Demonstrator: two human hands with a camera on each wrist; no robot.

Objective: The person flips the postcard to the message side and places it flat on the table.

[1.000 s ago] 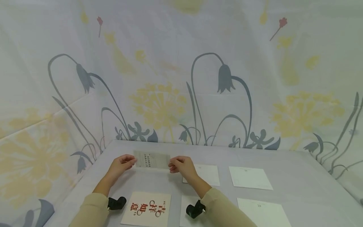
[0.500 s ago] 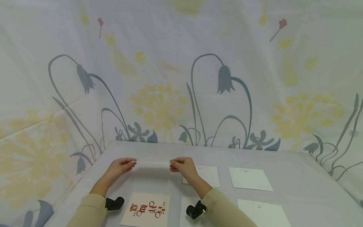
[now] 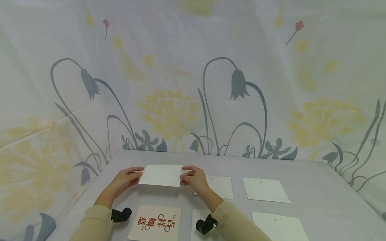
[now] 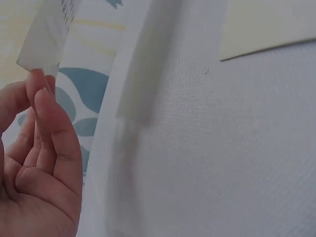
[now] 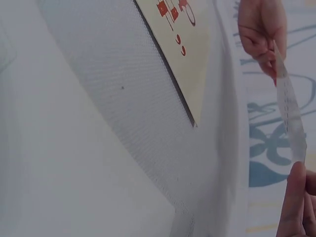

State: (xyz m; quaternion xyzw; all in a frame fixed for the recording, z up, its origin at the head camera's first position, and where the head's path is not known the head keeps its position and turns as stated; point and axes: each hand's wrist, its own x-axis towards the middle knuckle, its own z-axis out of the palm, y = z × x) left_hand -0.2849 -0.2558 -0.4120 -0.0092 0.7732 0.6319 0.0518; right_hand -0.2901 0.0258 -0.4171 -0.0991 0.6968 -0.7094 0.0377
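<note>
Between my two hands a white card is held up above the table, its nearly blank side facing the head camera. My left hand pinches its left edge between thumb and fingertips. At the opposite edge, my right hand pinches it the same way. Rows of small dark print show on the card's other side in the right wrist view. Below it on the table lies a cream card with large red characters, which appear turned sideways.
Several white cards lie face up on the table: one partly behind my right hand, one farther right, one at the front right, and one partly covered by the right wrist camera. A flowered cloth hangs behind the table.
The card in my hands has turned over, from its printed side, through edge-on, to its nearly blank side. My left hand has shifted slightly down and left. The cards on the table have stayed put.
</note>
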